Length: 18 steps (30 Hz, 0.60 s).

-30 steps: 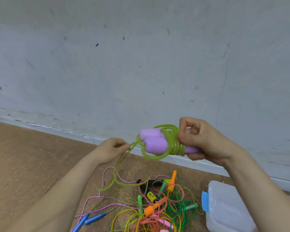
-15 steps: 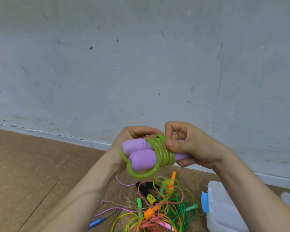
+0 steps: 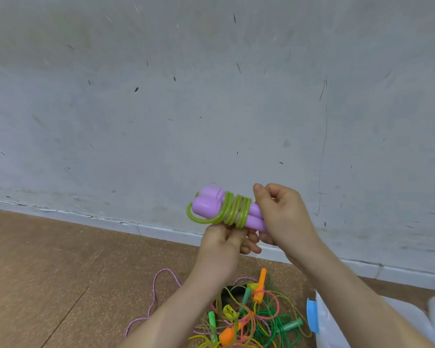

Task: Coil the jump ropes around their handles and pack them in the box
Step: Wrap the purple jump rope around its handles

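the purple handles (image 3: 212,205), wound with green rope (image 3: 237,211), are gripped by the right hand (image 3: 284,217) and pinched underneath by the left hand (image 3: 224,243); the two hands are pressed together.

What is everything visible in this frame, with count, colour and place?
handles: two, purple, held up before the wall
green rope: one, lime, coiled around the handles
rope pile: one tangle, mixed colours, on the floor
braided rope: one, purple, floor left of the pile
box: one, clear with blue clip, lower right
wall: one, grey, behind
floor: one, brown, underneath
left hand: one, beneath the handles, pinching the green rope
right hand: one, gripping the handles' right end
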{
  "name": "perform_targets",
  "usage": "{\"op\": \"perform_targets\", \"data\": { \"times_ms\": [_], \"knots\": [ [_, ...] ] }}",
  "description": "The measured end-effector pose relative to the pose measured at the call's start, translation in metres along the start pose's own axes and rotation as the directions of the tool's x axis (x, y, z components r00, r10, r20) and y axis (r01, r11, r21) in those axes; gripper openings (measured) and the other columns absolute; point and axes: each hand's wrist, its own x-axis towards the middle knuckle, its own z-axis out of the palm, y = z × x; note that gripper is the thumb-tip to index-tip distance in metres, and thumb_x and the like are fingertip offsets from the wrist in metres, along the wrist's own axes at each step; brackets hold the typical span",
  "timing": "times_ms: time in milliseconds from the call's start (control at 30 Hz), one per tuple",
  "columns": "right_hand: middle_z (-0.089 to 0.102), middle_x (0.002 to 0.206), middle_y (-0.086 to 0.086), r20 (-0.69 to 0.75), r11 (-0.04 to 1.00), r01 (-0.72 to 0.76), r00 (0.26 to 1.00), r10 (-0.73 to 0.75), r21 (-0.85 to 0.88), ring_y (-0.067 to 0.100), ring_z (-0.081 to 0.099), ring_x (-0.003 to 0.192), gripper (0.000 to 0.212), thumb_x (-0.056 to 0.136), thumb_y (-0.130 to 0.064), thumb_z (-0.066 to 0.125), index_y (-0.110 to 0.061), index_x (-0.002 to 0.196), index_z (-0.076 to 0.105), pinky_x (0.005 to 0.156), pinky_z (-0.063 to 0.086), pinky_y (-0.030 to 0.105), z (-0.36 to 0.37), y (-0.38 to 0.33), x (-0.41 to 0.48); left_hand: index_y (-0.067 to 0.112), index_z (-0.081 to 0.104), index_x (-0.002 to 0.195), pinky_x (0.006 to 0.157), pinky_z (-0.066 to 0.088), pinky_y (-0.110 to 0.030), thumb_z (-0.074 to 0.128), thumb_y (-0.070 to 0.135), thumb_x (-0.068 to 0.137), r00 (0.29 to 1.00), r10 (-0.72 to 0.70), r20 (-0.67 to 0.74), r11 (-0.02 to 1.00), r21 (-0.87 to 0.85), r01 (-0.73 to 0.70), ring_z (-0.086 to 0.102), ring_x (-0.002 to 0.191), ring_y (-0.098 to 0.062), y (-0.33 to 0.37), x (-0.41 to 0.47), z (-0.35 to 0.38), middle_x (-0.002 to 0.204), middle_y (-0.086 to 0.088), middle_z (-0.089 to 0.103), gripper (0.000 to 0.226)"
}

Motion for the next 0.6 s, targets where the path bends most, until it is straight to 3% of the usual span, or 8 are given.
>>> {"op": "perform_targets", "data": {
  "times_ms": [100, 200, 233, 367, 433, 500, 567, 600],
  "knots": [
    [0.036, 0.052, 0.002, -0.129, 0.978, 0.085, 0.985, -0.111, -0.191, 0.023, 0.04, 0.051, 0.046, 0.095, -0.038, 0.047, -0.012, 0.06, 0.036, 0.05, 0.048, 0.046, -0.002, 0.006, 0.006, 0.008, 0.059, 0.09, 0.053, 0.044, -0.023, 0.037, 0.006, 0.102, 0.995, -0.079, 0.064, 0.997, 0.0, 0.079, 0.058, 0.054, -0.016, -0.001, -0.004, 0.002, 0.063, -0.001, 0.059, 0.025],
    [0.036, 0.05, -0.004, -0.161, 0.934, 0.136, 0.967, -0.198, -0.33, 0.006, 0.043, 0.045, 0.044, 0.101, -0.025, 0.044, -0.016, 0.059, 0.032, 0.046, 0.035, 0.018, -0.003, 0.003, 0.005, 0.013, 0.063, 0.089, 0.053, 0.039, -0.022, 0.037, 0.009, 0.103, 0.992, -0.101, 0.079, 0.994, 0.04, 0.098, 0.048, 0.06, -0.012, -0.002, -0.005, 0.001, 0.068, 0.0, 0.055, 0.03],
    [0.036, 0.05, -0.007, -0.162, 0.923, 0.149, 0.962, -0.218, -0.355, 0.001, 0.046, 0.045, 0.044, 0.101, -0.023, 0.043, -0.018, 0.059, 0.031, 0.044, 0.031, 0.016, -0.002, 0.002, 0.003, 0.015, 0.065, 0.089, 0.054, 0.038, -0.024, 0.038, 0.01, 0.102, 0.991, -0.115, 0.068, 0.992, 0.055, 0.111, 0.046, 0.061, -0.012, -0.002, -0.003, -0.001, 0.07, -0.001, 0.053, 0.031],
    [0.038, 0.048, -0.014, -0.102, 0.874, 0.2, 0.957, -0.271, -0.443, -0.006, 0.05, 0.045, 0.039, 0.102, -0.023, 0.042, -0.024, 0.064, 0.03, 0.043, 0.031, 0.017, 0.005, 0.006, 0.0, 0.015, 0.066, 0.094, 0.052, 0.036, -0.023, 0.042, 0.016, 0.102, 0.981, -0.178, 0.079, 0.982, 0.075, 0.172, 0.044, 0.052, -0.01, 0.003, -0.003, -0.004, 0.066, 0.0, 0.054, 0.026],
    [0.042, 0.05, -0.016, -0.065, 0.81, 0.247, 0.942, -0.33, -0.533, 0.007, 0.051, 0.046, 0.036, 0.102, -0.026, 0.04, -0.025, 0.067, 0.03, 0.048, 0.032, 0.027, 0.004, 0.009, 0.003, 0.018, 0.064, 0.108, 0.054, 0.037, -0.024, 0.046, 0.027, 0.1, 0.994, -0.087, 0.07, 0.952, 0.3, 0.062, 0.049, 0.051, -0.007, 0.01, -0.008, -0.008, 0.062, 0.006, 0.058, 0.022],
    [0.051, 0.058, -0.011, -0.053, 0.775, 0.242, 0.941, -0.334, -0.584, 0.024, 0.055, 0.059, 0.033, 0.102, -0.029, 0.038, -0.023, 0.07, 0.032, 0.056, 0.038, 0.036, -0.002, 0.011, 0.011, 0.028, 0.052, 0.121, 0.059, 0.041, -0.029, 0.047, 0.039, 0.097, 0.992, 0.061, 0.114, 0.747, 0.653, -0.121, 0.06, 0.065, -0.011, 0.017, -0.016, -0.014, 0.066, 0.006, 0.06, 0.026],
    [0.06, 0.071, 0.001, -0.031, 0.766, 0.194, 0.963, -0.269, -0.612, 0.033, 0.055, 0.07, 0.033, 0.102, -0.03, 0.035, -0.021, 0.071, 0.033, 0.062, 0.04, 0.039, -0.008, 0.013, 0.019, 0.031, 0.044, 0.121, 0.058, 0.04, -0.033, 0.051, 0.043, 0.095, 0.958, 0.231, 0.171, 0.413, 0.874, -0.256, 0.062, 0.071, -0.021, 0.024, -0.024, -0.021, 0.069, 0.001, 0.062, 0.029],
    [0.063, 0.076, 0.006, -0.011, 0.754, 0.172, 0.973, -0.232, -0.634, 0.035, 0.056, 0.074, 0.033, 0.102, -0.032, 0.034, -0.02, 0.072, 0.034, 0.064, 0.042, 0.039, -0.009, 0.014, 0.021, 0.03, 0.048, 0.115, 0.05, 0.037, -0.031, 0.061, 0.041, 0.088, 0.922, 0.306, 0.238, 0.233, 0.92, -0.315, 0.061, 0.061, -0.023, 0.027, -0.026, -0.023, 0.063, 0.001, 0.061, 0.032]
  ]
}}
